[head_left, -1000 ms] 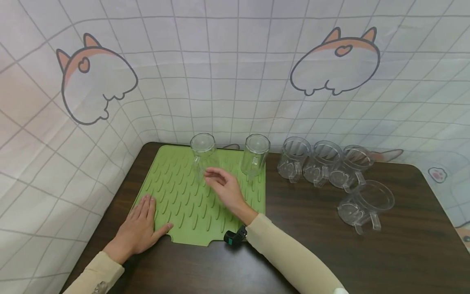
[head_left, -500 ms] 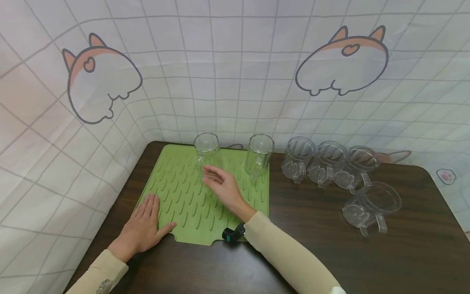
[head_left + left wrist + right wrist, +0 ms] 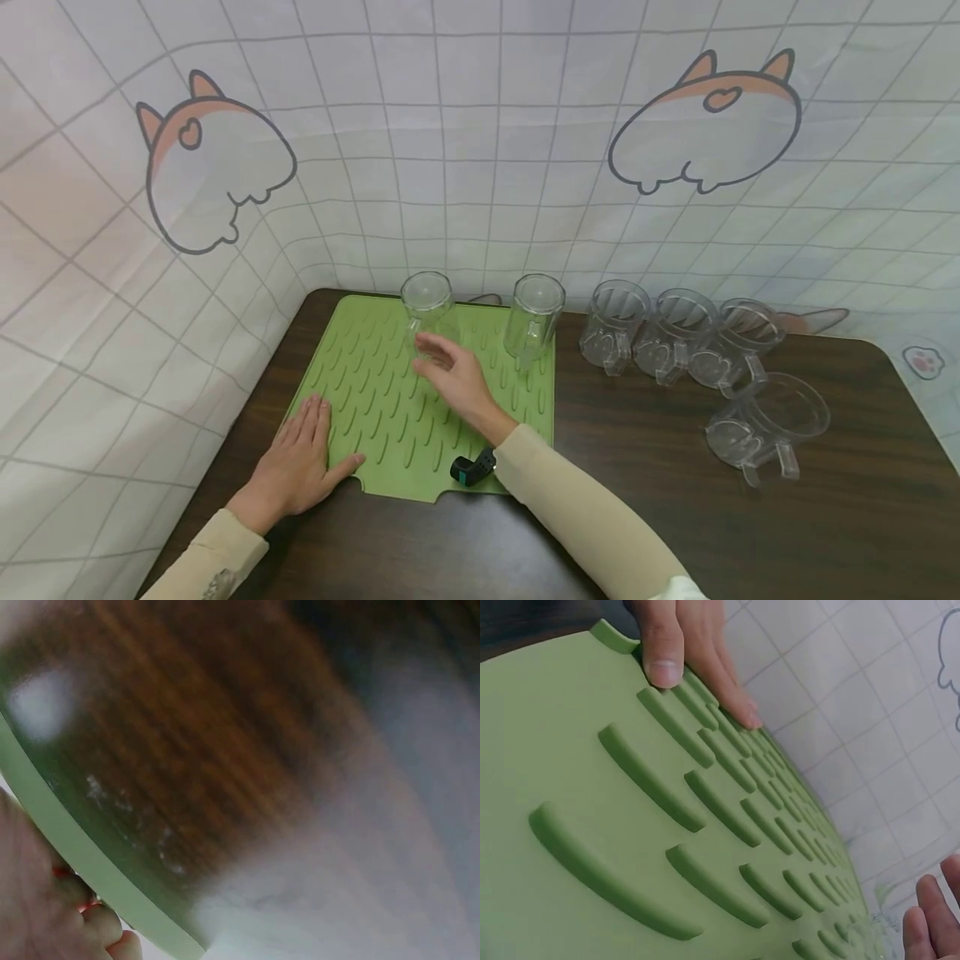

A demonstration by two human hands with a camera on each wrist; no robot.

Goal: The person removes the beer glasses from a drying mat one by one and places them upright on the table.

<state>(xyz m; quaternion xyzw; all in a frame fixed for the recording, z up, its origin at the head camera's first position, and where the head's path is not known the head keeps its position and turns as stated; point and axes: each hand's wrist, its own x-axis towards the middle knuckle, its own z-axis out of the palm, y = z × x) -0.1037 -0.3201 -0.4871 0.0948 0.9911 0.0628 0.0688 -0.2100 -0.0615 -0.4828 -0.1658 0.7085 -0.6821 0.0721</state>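
A green ridged drying mat [image 3: 382,400] lies on the dark wooden table. My left hand [image 3: 292,471] rests flat at its near left corner, fingers straight and thumb spread over the front edge. Two clear glass mugs stand upside down along the back of the mat, a left mug [image 3: 427,292] and a right mug [image 3: 537,312]. Just in front of the left mug is my right hand [image 3: 456,379], its fingers loosely bent and the thumb apart. It partly hides that mug's lower part. The right wrist view shows the right fingertips [image 3: 922,922] beside the glass, gripping nothing.
Three clear mugs stand rim up in a row right of the mat, the middle mug [image 3: 675,329] among them. A nearer mug [image 3: 765,421] stands to their front right. A grid-patterned cloth [image 3: 525,150] hangs behind the table [image 3: 637,467] and along its left side.
The whole head view has shifted a little, so the mat and mugs sit slightly farther right. My right thumb and fingers have spread slightly. The left hand stays on the mat.
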